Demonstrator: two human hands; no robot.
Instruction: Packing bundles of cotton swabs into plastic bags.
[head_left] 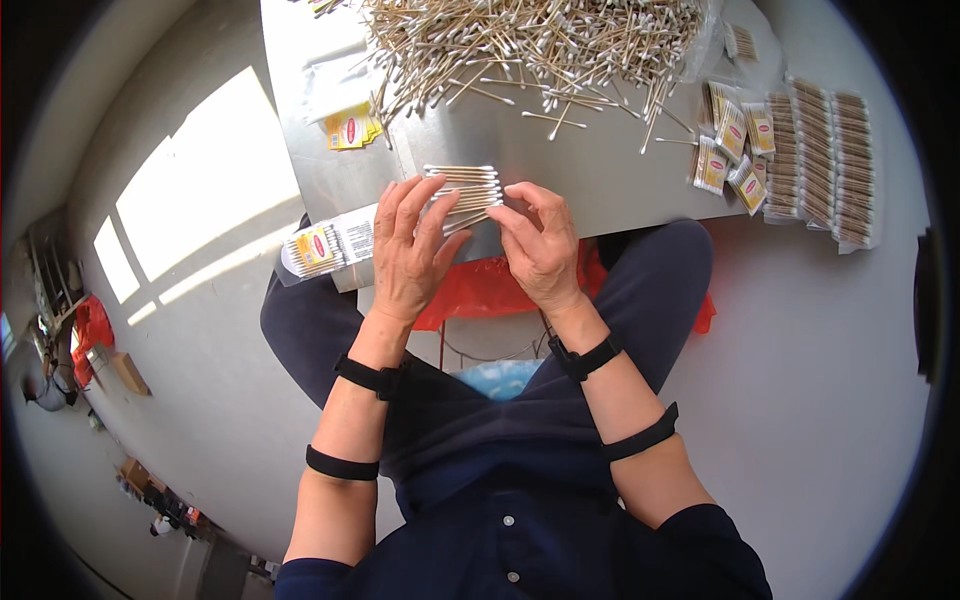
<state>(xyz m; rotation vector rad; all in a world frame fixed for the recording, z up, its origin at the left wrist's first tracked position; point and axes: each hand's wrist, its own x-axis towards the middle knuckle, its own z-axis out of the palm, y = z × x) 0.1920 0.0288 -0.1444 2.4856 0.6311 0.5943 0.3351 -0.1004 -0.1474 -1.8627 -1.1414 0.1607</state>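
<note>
Swabs (470,192), wooden sticks with rounded white tips, form loose row over smooth grey bench (620,165), near side. Left hand (405,250): at left ends, grip unclear. Right hand (541,250): fingertips apart, at right ends.

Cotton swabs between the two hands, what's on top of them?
The left hand overlaps part of the left end of the cotton swabs; that covered stretch can't be seen. White tips show at the right end, by the right hand.

The left hand (406,252) partly hides the swabs (470,190); the top edge crops the pile (540,45)
</note>
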